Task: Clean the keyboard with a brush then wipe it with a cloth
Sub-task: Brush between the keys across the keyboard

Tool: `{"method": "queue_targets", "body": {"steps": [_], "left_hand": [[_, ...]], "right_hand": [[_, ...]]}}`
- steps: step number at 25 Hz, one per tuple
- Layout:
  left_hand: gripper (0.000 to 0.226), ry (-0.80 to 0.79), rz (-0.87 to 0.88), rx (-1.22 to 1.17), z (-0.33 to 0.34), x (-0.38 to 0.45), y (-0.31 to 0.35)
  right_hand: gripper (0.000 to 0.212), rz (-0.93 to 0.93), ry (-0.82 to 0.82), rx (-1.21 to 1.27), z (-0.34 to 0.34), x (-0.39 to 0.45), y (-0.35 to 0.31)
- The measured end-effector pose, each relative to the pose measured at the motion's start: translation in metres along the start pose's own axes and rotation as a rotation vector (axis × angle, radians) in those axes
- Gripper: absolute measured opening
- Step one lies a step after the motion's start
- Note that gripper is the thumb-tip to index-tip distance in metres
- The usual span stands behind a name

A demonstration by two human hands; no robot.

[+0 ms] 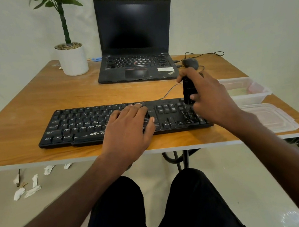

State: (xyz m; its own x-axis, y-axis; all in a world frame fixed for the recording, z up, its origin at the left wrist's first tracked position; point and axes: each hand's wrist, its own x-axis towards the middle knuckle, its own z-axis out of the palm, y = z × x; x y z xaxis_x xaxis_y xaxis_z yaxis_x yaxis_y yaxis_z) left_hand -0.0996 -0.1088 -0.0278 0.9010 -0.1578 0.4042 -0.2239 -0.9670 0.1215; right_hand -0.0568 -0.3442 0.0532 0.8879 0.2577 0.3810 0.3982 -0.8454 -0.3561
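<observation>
On the near half of the wooden table [28, 103] lies the black keyboard [81, 125], long side toward the person and close to the front edge. The left hand [128, 129] rests flat on its middle keys, fingers straight and spread, pressing down and not curled round anything. The right hand [205, 95] holds the brush [188, 91] upright over the number-pad end, its grip wrapped round the black handle with the thumb across the front; the bristle end is hidden against the dark keys, so I cannot tell whether it touches them. The brushing step looks to be in hand, and no cloth can be made out with certainty. The keyboard is likely light, stiff plastic that would skid on the smooth top, so the flat palm on the key field is a sensible hold; its keys give and could pop off under hard scrubbing. The brush seems light and rigid, best held low on the handle for control. Its thin cable [168, 91] trails back toward the laptop [134, 38], which stands open and dark at the far side beside a mouse [190, 63] and a potted plant [71, 57]. Two clear plastic containers [253, 91] sit at the right edge. Beyond are pale walls, a wall socket at the left, and scraps of white paper [27, 190] on the floor under the table.
</observation>
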Motion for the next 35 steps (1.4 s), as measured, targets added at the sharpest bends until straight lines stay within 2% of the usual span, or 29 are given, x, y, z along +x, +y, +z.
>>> {"method": "queue_targets", "body": {"steps": [3,8,10,13,17,19,21,22,24,26,27,28,30,32,35], "left_hand": [[0.056,-0.001,0.001,-0.001,0.000,0.000,0.001],[0.055,-0.002,0.000,0.005,0.000,0.000,0.001],[0.056,-0.005,0.002,0.006,0.000,0.000,0.001],[0.055,0.005,0.008,0.003,0.000,0.001,0.000],[0.051,0.006,0.004,0.015,0.002,0.000,0.001],[0.051,0.015,0.006,0.020,0.001,0.000,0.000],[0.052,0.023,0.009,0.024,0.002,-0.001,0.000],[0.052,0.027,0.009,0.029,0.003,-0.001,0.000],[0.053,0.028,0.008,0.024,0.003,0.000,-0.001],[0.054,0.029,0.006,0.020,0.003,-0.001,0.000],[0.054,0.029,0.007,0.019,0.003,-0.001,0.000],[0.053,0.028,0.007,0.014,0.002,-0.001,0.000],[0.053,0.030,0.008,0.006,0.001,-0.002,0.000],[0.054,0.028,0.009,0.011,0.002,-0.001,0.000],[0.054,0.026,0.009,0.011,0.002,0.000,-0.001]], "right_hand": [[0.059,-0.015,-0.029,0.415,0.008,-0.005,-0.010],[0.037,-0.068,0.064,0.483,0.021,-0.008,-0.018],[0.030,-0.106,0.020,0.554,0.023,-0.010,-0.020],[0.025,-0.120,-0.061,0.467,0.020,-0.008,-0.020],[0.024,0.005,0.103,0.239,0.010,-0.001,-0.007],[0.024,-0.009,0.093,0.365,0.008,-0.001,-0.005],[0.022,-0.002,-0.008,0.576,0.007,-0.004,-0.004],[0.019,0.000,-0.027,0.586,0.006,-0.003,-0.003],[0.016,0.007,0.015,0.437,0.005,-0.002,0.001],[0.018,-0.011,0.130,0.234,0.000,-0.001,0.003],[0.019,-0.032,0.164,0.224,-0.002,-0.002,0.003],[0.019,-0.041,0.157,0.315,-0.004,-0.003,0.004],[0.018,0.001,0.034,0.519,-0.007,-0.004,0.004],[0.017,0.009,0.000,0.425,-0.006,-0.003,0.005],[0.018,-0.065,0.068,0.280,-0.006,-0.001,0.003]]}}
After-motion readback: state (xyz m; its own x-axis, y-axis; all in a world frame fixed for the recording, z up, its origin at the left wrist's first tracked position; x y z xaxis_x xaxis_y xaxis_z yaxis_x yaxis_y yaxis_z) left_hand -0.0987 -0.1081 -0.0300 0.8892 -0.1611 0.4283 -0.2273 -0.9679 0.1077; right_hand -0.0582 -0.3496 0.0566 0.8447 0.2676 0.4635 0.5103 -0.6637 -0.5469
